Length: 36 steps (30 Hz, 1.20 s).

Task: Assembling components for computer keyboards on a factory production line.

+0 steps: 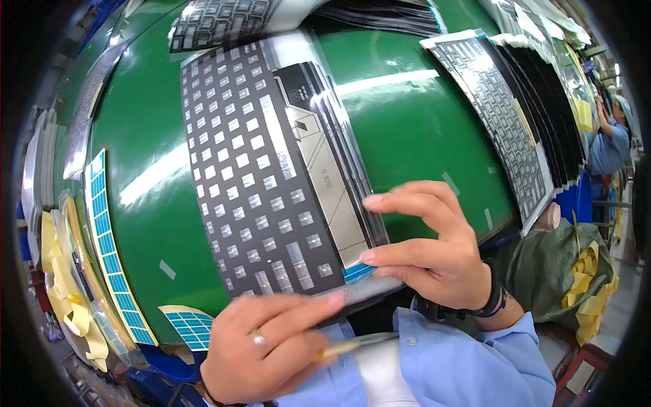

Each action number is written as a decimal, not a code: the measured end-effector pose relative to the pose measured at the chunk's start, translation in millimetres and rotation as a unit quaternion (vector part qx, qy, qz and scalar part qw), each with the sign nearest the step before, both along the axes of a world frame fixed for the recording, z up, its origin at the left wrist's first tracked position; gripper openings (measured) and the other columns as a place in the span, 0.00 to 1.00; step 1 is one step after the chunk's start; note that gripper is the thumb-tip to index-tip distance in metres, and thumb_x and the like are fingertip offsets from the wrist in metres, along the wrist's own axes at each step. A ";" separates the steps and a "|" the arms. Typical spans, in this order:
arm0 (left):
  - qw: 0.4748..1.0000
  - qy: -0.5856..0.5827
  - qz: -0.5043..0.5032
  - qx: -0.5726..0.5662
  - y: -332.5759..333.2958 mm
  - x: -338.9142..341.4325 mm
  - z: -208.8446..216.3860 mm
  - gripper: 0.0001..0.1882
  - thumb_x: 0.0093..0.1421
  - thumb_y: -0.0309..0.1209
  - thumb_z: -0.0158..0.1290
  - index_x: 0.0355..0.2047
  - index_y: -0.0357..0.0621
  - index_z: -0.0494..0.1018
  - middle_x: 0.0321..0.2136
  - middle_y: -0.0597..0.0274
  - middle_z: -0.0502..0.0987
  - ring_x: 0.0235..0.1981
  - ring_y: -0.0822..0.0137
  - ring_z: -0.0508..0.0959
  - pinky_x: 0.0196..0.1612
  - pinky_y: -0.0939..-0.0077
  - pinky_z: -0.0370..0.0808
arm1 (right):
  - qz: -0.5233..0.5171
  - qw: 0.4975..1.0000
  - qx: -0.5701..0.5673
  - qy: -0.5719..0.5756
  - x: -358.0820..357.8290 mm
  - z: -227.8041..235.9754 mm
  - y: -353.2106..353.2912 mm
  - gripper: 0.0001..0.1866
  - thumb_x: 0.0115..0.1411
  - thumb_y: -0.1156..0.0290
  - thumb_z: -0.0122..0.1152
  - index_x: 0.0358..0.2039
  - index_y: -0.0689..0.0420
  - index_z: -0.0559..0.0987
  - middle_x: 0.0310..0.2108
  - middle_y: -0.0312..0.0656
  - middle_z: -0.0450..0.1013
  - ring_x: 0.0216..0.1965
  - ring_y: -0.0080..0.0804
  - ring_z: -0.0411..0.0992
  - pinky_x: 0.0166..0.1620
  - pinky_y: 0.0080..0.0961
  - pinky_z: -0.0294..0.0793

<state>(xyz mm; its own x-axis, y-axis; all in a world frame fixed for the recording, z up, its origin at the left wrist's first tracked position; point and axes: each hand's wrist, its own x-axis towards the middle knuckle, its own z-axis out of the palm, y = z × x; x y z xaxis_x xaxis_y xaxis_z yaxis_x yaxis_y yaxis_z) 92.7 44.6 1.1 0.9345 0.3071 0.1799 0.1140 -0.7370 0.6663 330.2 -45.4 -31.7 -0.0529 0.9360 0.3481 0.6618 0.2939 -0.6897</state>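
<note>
A black keyboard-shaped sheet [251, 176] with rows of square cutouts lies in front of me. Along its right side runs a layered strip with a grey face [329, 183] and a glossy black end. At the strip's near end is a small blue film [359, 273]. My right hand [441, 254] pinches at that film's corner, while a higher finger rests on the strip's right edge. My left hand [264, 346] is at the sheet's near edge, one finger stretched over it. Its other fingers close on a thin yellow-handled tool [346, 347], blurred by motion.
The green tabletop [420, 122] carries stacked keyboard sheets [488, 102] at right and more at the far side [224, 24]. Blue-patched yellow sheets [112, 237] lie at left. A dark green bag [542, 264] hangs at the near right. A co-worker [610, 142] sits far right.
</note>
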 end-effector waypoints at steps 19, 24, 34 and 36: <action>0.886 -0.034 0.400 -0.234 0.8 -49.1 26.5 0.08 0.60 0.23 0.47 0.39 0.36 0.68 0.30 0.62 0.71 0.30 0.76 0.69 0.37 0.84 0.66 | 0.046 0.984 0.036 0.168 -26.5 39.0 93.8 0.28 0.54 0.66 0.66 0.54 0.61 0.70 0.54 0.47 0.67 0.54 0.41 0.67 0.59 0.36 0.63; 0.875 -0.176 0.303 -0.334 12.5 -26.4 38.7 0.22 0.55 0.20 0.55 0.50 0.33 0.65 0.40 0.55 0.74 0.39 0.72 0.74 0.45 0.80 0.69 | 0.099 0.971 0.073 0.206 -80.9 33.8 36.3 0.28 0.49 0.79 0.66 0.50 0.60 0.66 0.47 0.51 0.65 0.49 0.49 0.66 0.50 0.36 0.69; 0.809 -0.343 0.311 -0.362 -9.4 -10.7 16.5 0.10 0.53 0.17 0.60 0.37 0.34 0.75 0.34 0.58 0.76 0.36 0.74 0.75 0.39 0.83 0.71 | 0.081 0.859 0.002 0.506 -87.4 17.8 26.1 0.13 0.57 0.84 0.58 0.44 0.64 0.74 0.44 0.44 0.70 0.47 0.28 0.71 0.49 0.22 0.71; 0.817 -0.350 0.303 -0.343 -8.9 -11.3 10.2 0.09 0.54 0.19 0.60 0.37 0.34 0.75 0.32 0.61 0.75 0.34 0.75 0.74 0.37 0.84 0.70 | 0.085 0.827 -0.054 0.553 -86.7 19.9 24.8 0.08 0.61 0.82 0.56 0.42 0.65 0.75 0.39 0.41 0.71 0.43 0.25 0.72 0.49 0.20 0.70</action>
<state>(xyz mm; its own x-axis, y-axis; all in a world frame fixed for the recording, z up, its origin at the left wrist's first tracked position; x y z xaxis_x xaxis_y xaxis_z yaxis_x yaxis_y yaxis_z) 81.4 35.7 11.2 0.3152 0.9283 0.1972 -0.2673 -0.1125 0.9570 243.5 -20.6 -11.8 0.1078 0.9765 0.1865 -0.4361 0.2150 -0.8738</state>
